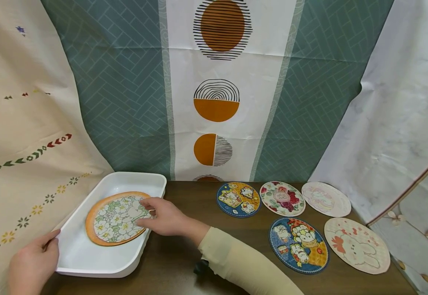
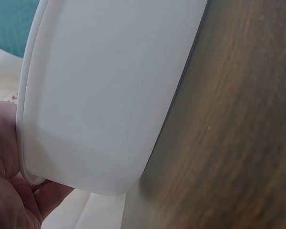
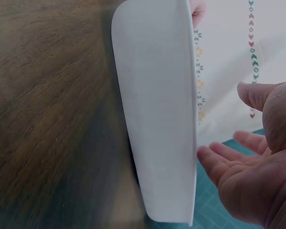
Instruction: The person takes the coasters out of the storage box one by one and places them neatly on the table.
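Observation:
At the left front corner of a white tray, my left hand grips the rim. The left wrist view shows its thumb and fingers around that corner, beside the tray's outer wall. Inside the tray lies a round mat with white flowers, overlapping an orange-edged round mat under it. Over the right edge of the flowered mat is my right hand, thumb and fingers apart. From the right wrist, that hand shows spread fingers above the tray rim, with nothing between them.
Several round mats lie flat on the brown table to the right: a blue-and-yellow one, a rose one, a pale one, a blue cartoon one and a rabbit one. Patterned cloths hang around the table.

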A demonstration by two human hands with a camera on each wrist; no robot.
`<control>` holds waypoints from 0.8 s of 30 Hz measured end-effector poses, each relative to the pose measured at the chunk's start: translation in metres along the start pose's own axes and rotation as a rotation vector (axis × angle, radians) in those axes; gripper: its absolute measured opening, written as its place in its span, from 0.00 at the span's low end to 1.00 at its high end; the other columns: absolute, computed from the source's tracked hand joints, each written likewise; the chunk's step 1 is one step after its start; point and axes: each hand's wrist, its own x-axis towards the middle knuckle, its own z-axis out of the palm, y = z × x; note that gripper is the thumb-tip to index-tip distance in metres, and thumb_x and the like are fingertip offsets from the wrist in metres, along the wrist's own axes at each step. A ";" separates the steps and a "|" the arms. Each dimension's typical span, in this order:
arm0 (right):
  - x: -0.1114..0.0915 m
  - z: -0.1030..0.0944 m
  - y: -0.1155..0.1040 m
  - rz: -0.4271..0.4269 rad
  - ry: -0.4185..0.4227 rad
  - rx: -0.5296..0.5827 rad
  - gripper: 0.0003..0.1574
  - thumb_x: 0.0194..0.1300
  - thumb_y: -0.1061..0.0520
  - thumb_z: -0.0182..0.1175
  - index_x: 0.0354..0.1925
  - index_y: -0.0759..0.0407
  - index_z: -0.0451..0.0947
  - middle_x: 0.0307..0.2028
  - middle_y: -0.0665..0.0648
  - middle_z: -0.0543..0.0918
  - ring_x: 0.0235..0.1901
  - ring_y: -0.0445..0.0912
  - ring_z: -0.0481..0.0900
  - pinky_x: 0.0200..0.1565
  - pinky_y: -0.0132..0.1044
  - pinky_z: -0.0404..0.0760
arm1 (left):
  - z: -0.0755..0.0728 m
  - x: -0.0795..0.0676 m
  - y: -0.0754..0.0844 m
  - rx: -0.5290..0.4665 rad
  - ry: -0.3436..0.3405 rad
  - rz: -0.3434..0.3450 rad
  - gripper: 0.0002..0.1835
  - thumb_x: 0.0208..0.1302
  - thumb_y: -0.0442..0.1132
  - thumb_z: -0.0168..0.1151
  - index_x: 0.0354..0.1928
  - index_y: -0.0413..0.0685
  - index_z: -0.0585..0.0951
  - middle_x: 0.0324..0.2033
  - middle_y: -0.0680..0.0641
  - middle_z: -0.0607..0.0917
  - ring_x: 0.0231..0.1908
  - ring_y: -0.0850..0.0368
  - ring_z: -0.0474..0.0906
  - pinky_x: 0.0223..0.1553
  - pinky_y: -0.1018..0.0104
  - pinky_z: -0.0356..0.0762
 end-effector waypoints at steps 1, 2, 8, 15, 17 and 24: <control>0.001 0.001 -0.001 -0.001 -0.004 -0.007 0.40 0.76 0.45 0.72 0.78 0.57 0.76 0.71 0.51 0.83 0.66 0.40 0.84 0.64 0.24 0.79 | 0.000 0.000 0.000 -0.002 0.003 0.002 0.19 0.79 0.32 0.57 0.63 0.27 0.83 0.60 0.24 0.84 0.58 0.22 0.79 0.60 0.28 0.75; 0.003 0.002 -0.003 0.000 -0.010 -0.016 0.39 0.76 0.45 0.72 0.78 0.56 0.76 0.72 0.50 0.83 0.67 0.40 0.83 0.64 0.24 0.78 | 0.000 0.000 0.000 -0.004 0.008 0.007 0.19 0.78 0.32 0.58 0.63 0.27 0.83 0.59 0.24 0.84 0.58 0.22 0.80 0.60 0.28 0.75; 0.009 0.006 -0.009 -0.009 -0.047 -0.124 0.40 0.77 0.41 0.71 0.78 0.54 0.75 0.71 0.47 0.82 0.63 0.39 0.84 0.62 0.23 0.77 | -0.002 0.000 -0.003 -0.010 0.006 0.026 0.19 0.79 0.33 0.58 0.63 0.28 0.83 0.60 0.24 0.84 0.60 0.21 0.79 0.60 0.28 0.75; 0.020 0.011 -0.009 -0.014 -0.092 -0.319 0.42 0.78 0.36 0.67 0.81 0.49 0.73 0.74 0.44 0.79 0.70 0.33 0.76 0.69 0.24 0.73 | -0.002 -0.001 -0.003 0.004 -0.017 0.003 0.19 0.79 0.34 0.57 0.64 0.28 0.83 0.60 0.24 0.84 0.59 0.22 0.80 0.58 0.28 0.76; 0.023 0.013 -0.010 -0.002 -0.105 -0.352 0.43 0.78 0.34 0.66 0.81 0.47 0.72 0.75 0.42 0.78 0.71 0.32 0.74 0.69 0.25 0.73 | -0.002 -0.001 -0.002 0.006 -0.022 -0.002 0.20 0.80 0.34 0.57 0.64 0.28 0.83 0.61 0.24 0.84 0.59 0.22 0.79 0.59 0.28 0.76; 0.036 0.015 -0.009 0.012 -0.112 -0.412 0.45 0.78 0.33 0.66 0.82 0.49 0.70 0.75 0.43 0.77 0.71 0.32 0.74 0.69 0.24 0.73 | -0.001 0.000 0.001 0.008 -0.021 -0.004 0.20 0.79 0.33 0.57 0.64 0.28 0.83 0.61 0.24 0.84 0.59 0.22 0.79 0.60 0.28 0.75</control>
